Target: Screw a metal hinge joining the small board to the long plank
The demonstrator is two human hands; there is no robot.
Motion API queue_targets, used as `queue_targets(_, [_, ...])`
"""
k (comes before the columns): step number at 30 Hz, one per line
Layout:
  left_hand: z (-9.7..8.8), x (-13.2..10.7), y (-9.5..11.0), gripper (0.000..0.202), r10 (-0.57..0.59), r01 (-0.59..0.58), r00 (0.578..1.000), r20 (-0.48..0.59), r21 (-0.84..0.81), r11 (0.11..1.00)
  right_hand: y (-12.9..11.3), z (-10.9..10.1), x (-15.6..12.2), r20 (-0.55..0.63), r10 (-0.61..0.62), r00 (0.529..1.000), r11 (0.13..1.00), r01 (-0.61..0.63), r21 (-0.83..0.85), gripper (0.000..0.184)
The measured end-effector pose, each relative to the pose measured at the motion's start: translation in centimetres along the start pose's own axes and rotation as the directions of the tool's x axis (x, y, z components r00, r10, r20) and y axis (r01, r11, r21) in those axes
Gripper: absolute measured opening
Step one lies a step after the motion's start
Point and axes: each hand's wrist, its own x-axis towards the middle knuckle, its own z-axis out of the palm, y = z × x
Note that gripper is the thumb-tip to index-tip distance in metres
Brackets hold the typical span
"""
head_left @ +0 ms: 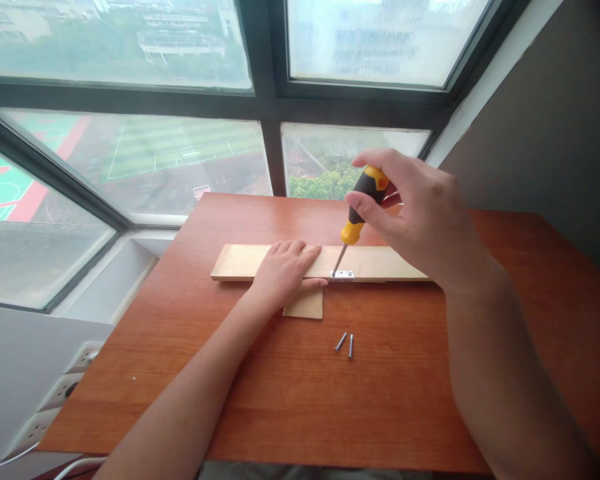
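Note:
A yellow-and-black screwdriver [368,193] is in my right hand [420,207], its handle between thumb and fingers. The shaft slants down to the left, and its tip meets a small metal plate [349,275] at the front edge of a long pale wooden board [240,260]. Whether a screw sits under the tip is too small to tell. Flat on that board, left of the plate, lies my left hand [285,270], fingers stretched out and thumb along the front edge. A smaller wooden piece [305,305] sticks out toward me from beneath the board.
Two loose screws [341,342] lie on the brown wooden table [390,400], in front of the plate. Large windows with dark frames [130,100] rise behind the table. Wall sockets [55,393] and white cables [80,463] are at the lower left.

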Motion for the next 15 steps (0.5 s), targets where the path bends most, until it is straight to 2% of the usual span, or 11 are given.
queue_targets(2, [0.04,0.00,-0.03,0.069,0.003,-0.003,1.000,-0.001,-0.002,1.000,0.05,0.06,0.00,-0.007,0.024,1.000,1.000,-0.024,-0.017,0.040])
queue_targets(8, [0.08,0.04,-0.16,0.069,0.006,-0.006,1.000,0.005,-0.008,1.000,0.04,-0.49,-0.22,0.111,-0.043,0.993,0.979,0.020,0.201,0.047])
queue_targets(13, [0.07,0.06,-0.17,0.071,0.014,-0.014,1.000,0.007,-0.006,1.000,0.44,-0.04,-0.09,-0.004,-0.003,1.000,1.000,0.003,-0.007,0.039])
queue_targets(15, [0.10,0.06,-0.15,0.071,0.011,-0.011,1.000,0.006,0.002,1.000,0.46,-0.02,-0.07,0.009,0.013,1.000,1.000,-0.013,0.000,0.040])
